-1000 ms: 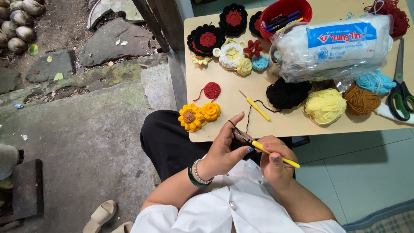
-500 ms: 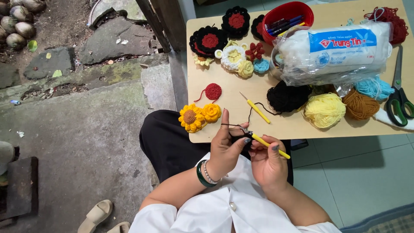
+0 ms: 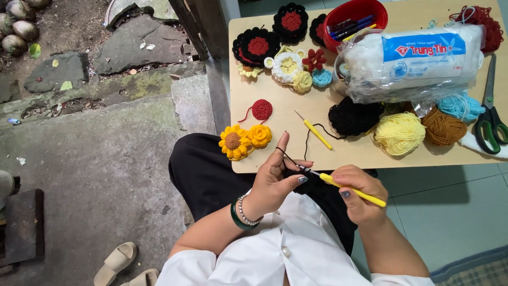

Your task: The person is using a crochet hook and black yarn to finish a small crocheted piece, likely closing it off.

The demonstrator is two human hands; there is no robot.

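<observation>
Yellow crochet hook (image 3: 353, 190) in right hand (image 3: 361, 197); table edge (image 3: 370, 163) just beyond

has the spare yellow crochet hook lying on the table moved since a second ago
No. The spare yellow crochet hook lies where it did, between the red crocheted disc and the black yarn ball.

one package in view: a clear plastic bag of white cotton wadding (image 3: 418, 66), lying on its side at the far right part of the desk (image 3: 275, 153). long, puffy, pillow-shaped, plastic crinkled and shiny. on its top face a rectangular label (image 3: 423, 47): blue band with white lettering, red lettering below on white. the bag's left end touches the red bowl (image 3: 353, 15); its near edge overlaps the balls of yarn (image 3: 399, 133). no signs or screens seen.
</observation>
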